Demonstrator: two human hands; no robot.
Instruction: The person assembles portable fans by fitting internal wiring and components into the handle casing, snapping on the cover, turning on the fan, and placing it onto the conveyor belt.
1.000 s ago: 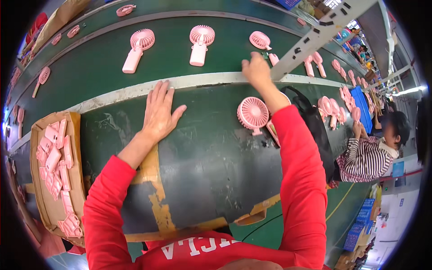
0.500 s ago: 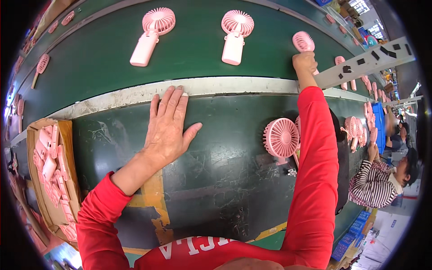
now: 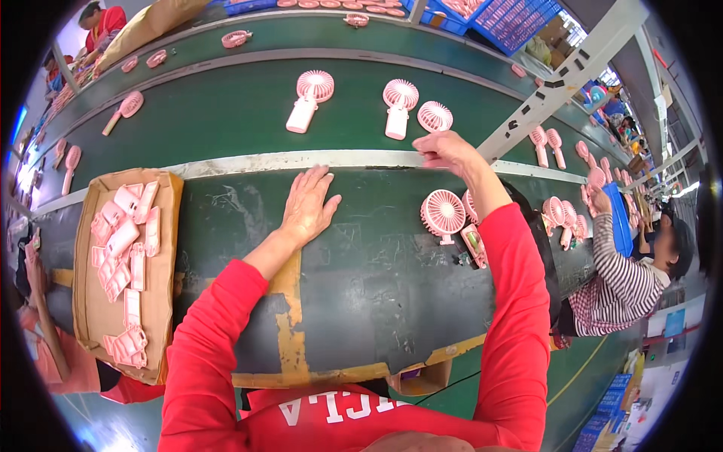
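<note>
My left hand lies flat on the dark green worktop, fingers stretched toward the pale metal rail, holding nothing. Over that rail is my right hand, its fingers curled. The round head of a pink handheld fan shows just beyond it; the handle is hidden behind the hand, which appears closed on it. Two more pink fans lie on the green conveyor belt to the left. Below my right forearm on the worktop rest a fan head and an opened fan handle, partly covered by the sleeve.
A cardboard box of pink casing parts stands at the left. A slanted metal post rises right of my hand. Further right, a person in striped sleeves works beside more fans and a blue bin.
The view has shifted, showing more of the box. My right hand has come nearer and leftward, and the fan by it now sits closer to its neighbour. My left hand remains flat.
</note>
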